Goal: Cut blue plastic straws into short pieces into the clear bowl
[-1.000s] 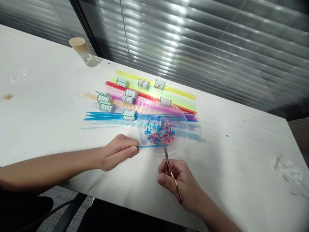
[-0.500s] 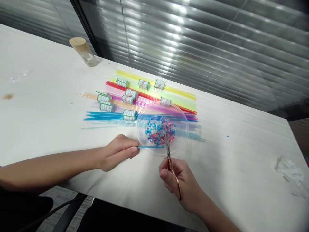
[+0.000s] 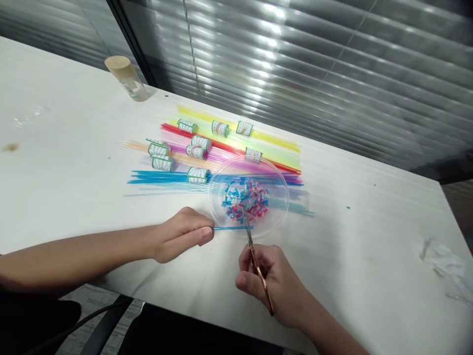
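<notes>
My left hand [image 3: 188,231] is closed, pinching a thin blue plastic strip [image 3: 231,228] that reaches rightward over the near part of a clear round bowl [image 3: 275,224]. In my right hand [image 3: 271,281] is a pair of scissors with copper-coloured handles [image 3: 253,256]. Their blades cross the strip close to its right end; whether they are closed on it I cannot make out. Inside the bowl lies a heap of small cut pieces [image 3: 246,197] in blue, red, pink and white.
Behind the bowl lie bundles of long coloured strips [image 3: 158,176] with paper bands [image 3: 198,175] around them. A lidded jar [image 3: 127,79] stands at the back left near the window blinds. Crumpled clear plastic [image 3: 443,261] lies at the right.
The scissors have shifted left, so their blades now cross the blue strip instead of sitting at its tip. My left hand has barely moved.
</notes>
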The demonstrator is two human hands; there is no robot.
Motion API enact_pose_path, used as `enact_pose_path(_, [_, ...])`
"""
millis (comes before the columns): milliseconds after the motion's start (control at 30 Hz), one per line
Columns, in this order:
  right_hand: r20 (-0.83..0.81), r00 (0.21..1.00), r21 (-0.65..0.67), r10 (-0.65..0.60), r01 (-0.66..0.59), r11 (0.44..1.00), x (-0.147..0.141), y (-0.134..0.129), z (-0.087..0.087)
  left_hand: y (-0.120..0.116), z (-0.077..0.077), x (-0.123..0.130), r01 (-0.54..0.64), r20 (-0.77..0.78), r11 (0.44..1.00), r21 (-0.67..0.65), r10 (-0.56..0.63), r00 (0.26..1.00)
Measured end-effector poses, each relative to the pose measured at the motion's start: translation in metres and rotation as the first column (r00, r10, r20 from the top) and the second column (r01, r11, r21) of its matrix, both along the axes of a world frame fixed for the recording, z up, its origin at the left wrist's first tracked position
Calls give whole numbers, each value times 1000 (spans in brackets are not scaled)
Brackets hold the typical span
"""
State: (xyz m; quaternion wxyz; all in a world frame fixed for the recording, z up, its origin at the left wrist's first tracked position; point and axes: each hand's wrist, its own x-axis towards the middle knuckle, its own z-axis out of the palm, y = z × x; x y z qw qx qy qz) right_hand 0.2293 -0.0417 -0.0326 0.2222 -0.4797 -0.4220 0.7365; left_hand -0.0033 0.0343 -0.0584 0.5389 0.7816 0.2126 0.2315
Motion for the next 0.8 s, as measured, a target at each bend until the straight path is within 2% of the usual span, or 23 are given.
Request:
enact_pose_path(333, [20, 1000, -12, -4, 4, 1000, 0, -1, 1, 1, 0, 0, 24, 3, 1000, 1, -24, 1000])
enact_pose_path(533, [50, 999, 27, 2, -3, 1000, -1, 1, 0, 1, 0, 0, 35, -12, 999, -6, -36, 999])
enact_pose_path(667, [98, 994, 62, -46, 40, 997, -2, 0, -4, 1, 0, 0, 35, -26, 999, 1, -35, 999])
enact_pose_path(800, [45, 999, 69, -29, 26, 997, -1, -2, -4, 0, 1, 1, 14, -5, 1000, 11, -14, 1000])
